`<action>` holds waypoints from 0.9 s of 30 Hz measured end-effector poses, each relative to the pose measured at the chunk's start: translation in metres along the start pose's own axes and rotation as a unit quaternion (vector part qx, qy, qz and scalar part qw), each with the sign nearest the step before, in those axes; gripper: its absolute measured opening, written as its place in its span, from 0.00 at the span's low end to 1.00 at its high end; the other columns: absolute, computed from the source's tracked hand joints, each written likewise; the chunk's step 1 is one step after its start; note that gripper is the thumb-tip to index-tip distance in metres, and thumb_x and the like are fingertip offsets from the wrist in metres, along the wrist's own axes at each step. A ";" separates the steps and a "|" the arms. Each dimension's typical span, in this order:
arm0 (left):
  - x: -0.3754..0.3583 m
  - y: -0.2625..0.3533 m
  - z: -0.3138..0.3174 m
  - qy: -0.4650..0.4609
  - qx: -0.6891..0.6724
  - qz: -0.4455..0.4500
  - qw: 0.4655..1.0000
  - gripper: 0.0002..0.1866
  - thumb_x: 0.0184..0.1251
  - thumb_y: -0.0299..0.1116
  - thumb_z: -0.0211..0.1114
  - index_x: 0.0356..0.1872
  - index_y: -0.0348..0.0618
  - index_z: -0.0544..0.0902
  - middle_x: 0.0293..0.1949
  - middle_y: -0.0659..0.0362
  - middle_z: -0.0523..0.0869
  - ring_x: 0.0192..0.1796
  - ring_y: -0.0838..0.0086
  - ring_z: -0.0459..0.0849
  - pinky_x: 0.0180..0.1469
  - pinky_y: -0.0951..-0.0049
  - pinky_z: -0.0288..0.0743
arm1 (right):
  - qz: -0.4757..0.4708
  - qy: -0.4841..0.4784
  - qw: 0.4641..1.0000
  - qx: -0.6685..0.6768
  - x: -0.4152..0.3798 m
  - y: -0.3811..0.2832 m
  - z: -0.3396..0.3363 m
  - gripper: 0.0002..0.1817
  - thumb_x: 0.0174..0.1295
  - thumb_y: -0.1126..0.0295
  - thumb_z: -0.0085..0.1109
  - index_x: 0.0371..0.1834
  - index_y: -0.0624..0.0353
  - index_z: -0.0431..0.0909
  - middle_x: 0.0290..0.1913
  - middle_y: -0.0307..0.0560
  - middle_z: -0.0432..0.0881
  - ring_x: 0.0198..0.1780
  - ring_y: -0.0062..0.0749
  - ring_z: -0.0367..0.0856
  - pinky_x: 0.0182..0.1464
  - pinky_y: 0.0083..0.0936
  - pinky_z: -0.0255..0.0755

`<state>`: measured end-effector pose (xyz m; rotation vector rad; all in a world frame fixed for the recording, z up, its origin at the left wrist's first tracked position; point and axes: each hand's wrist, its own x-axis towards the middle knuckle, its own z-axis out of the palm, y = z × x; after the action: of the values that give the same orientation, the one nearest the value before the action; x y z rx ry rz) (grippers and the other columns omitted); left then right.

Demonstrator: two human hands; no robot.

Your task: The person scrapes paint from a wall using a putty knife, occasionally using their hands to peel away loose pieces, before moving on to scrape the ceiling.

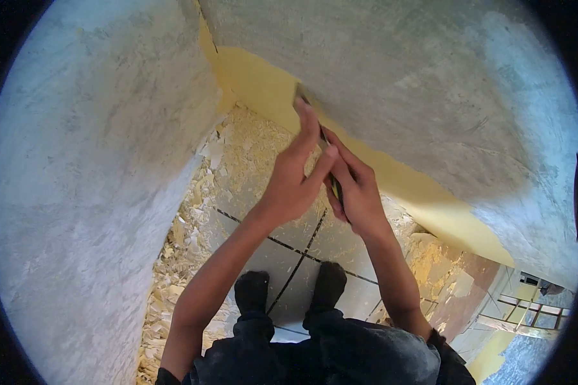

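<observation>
My right hand point(364, 200) is wrapped around the handle of a paint scraper point(300, 94). Higher up the tool, my left hand point(290, 181) presses its long fingers along the scraper near the blade, with the thumb by my right hand. The blade end meets a strip of yellow paint point(258, 78) low on the wall point(398, 83), close to where the paint borders bare grey plaster. My fingers hide most of the scraper's middle, and the blade is slightly blurred.
A second scraped wall point(96, 167) meets the first at a corner on the left. Paint flakes point(183, 240) heap along its base and scatter over the tiled floor point(289, 292). My feet point(327, 285) stand on the tiles. At lower right is a grid-like frame point(533, 314).
</observation>
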<state>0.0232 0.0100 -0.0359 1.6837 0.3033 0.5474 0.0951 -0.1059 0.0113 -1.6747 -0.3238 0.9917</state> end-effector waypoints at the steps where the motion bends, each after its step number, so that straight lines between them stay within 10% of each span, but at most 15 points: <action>1: 0.002 -0.001 0.001 0.044 0.001 0.003 0.999 0.32 0.77 0.36 0.52 0.74 0.30 0.52 0.75 0.39 0.51 0.77 0.53 0.52 0.75 0.62 0.51 | -0.022 -0.013 1.000 0.012 0.007 0.001 0.006 0.23 0.76 0.61 0.44 0.72 0.52 0.66 0.20 0.32 0.67 0.15 0.12 0.58 0.16 0.15 0.55; 27: 0.002 0.001 -0.009 0.015 0.010 0.026 1.000 0.34 0.75 0.35 0.54 0.75 0.33 0.51 0.76 0.38 0.49 0.77 0.53 0.49 0.75 0.63 0.51 | -0.003 -0.040 0.997 0.063 0.009 -0.009 0.006 0.24 0.76 0.59 0.44 0.73 0.49 0.65 0.25 0.36 0.70 0.13 0.13 0.58 0.13 0.15 0.54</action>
<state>0.0204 0.0181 -0.0332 1.7085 0.2887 0.6100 0.0979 -0.0929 0.0149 -1.5214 -0.3125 1.0543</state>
